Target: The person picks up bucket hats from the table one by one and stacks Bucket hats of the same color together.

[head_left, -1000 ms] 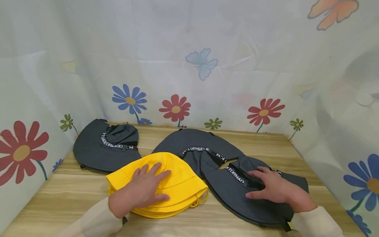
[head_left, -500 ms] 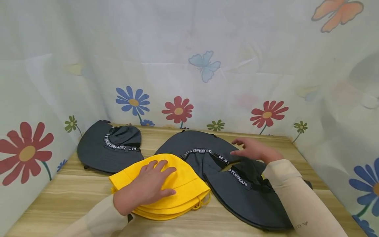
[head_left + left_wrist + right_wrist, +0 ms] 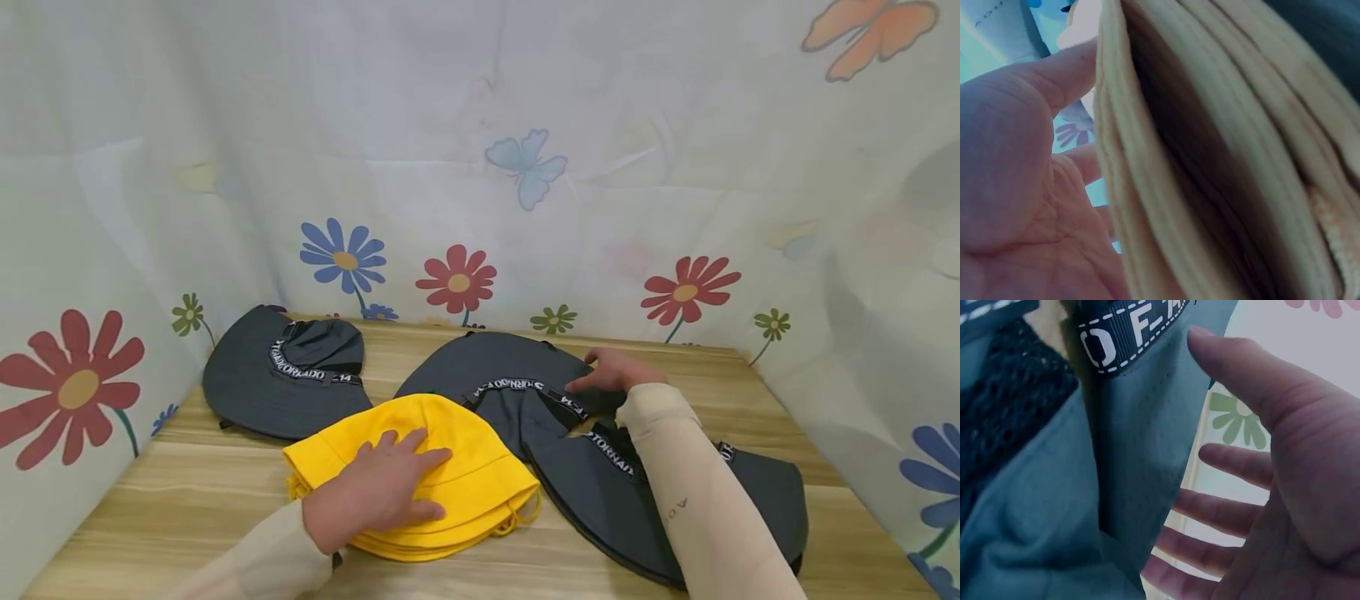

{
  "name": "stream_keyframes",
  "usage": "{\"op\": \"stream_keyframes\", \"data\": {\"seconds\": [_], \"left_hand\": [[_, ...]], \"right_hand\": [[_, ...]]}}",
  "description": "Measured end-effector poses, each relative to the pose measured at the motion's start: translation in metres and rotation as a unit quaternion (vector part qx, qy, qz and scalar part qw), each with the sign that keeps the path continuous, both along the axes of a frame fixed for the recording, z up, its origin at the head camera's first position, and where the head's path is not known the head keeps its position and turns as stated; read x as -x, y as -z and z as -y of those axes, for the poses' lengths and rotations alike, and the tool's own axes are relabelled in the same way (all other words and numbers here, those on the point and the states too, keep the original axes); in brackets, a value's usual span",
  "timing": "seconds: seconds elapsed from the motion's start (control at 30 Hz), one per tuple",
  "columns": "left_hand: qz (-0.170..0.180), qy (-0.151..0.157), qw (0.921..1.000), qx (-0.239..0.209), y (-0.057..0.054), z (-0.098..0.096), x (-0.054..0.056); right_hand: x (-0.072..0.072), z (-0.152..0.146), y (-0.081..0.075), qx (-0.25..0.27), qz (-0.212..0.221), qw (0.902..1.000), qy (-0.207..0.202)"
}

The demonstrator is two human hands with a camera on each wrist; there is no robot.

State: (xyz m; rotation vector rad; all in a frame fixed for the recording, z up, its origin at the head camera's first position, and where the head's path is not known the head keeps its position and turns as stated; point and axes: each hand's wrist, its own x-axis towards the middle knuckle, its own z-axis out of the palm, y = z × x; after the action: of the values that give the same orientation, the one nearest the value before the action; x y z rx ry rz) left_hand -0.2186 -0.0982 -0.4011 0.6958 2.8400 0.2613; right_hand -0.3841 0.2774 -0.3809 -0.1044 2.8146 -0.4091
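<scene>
There I had the left hand lying across the stacked yellow hats at the front, fingers spread, nothing gripped. Soft and light, I judged, best held by the layered brims. And the right hand reached to the rear middle dark hat, thumb and fingers parted at its brim: thin, probably bendy, easiest pinched at the edge. The right sleeve crossed over the right-hand dark hat.

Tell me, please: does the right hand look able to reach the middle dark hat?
Most likely yes: the right hand is at the right end of the middle dark hat, and nothing visible blocks it from the brim.
</scene>
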Motion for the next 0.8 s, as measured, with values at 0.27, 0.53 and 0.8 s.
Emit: {"op": "stream_keyframes", "data": {"seconds": [0.27,0.53,0.8], "left_hand": [[0.006,0.006,0.9998,0.021,0.0,-0.003,0.003],[0.019,-0.002,0.9993,0.031,-0.003,-0.005,0.003],[0.012,0.0,0.9993,0.035,-0.003,-0.006,0.003]], "right_hand": [[0.008,0.002,0.007,0.017,-0.001,0.9994,0.03],[0.015,0.005,0.013,0.001,0.002,0.9996,0.029],[0.018,0.009,0.01,0.004,-0.057,0.998,0.028]]}}
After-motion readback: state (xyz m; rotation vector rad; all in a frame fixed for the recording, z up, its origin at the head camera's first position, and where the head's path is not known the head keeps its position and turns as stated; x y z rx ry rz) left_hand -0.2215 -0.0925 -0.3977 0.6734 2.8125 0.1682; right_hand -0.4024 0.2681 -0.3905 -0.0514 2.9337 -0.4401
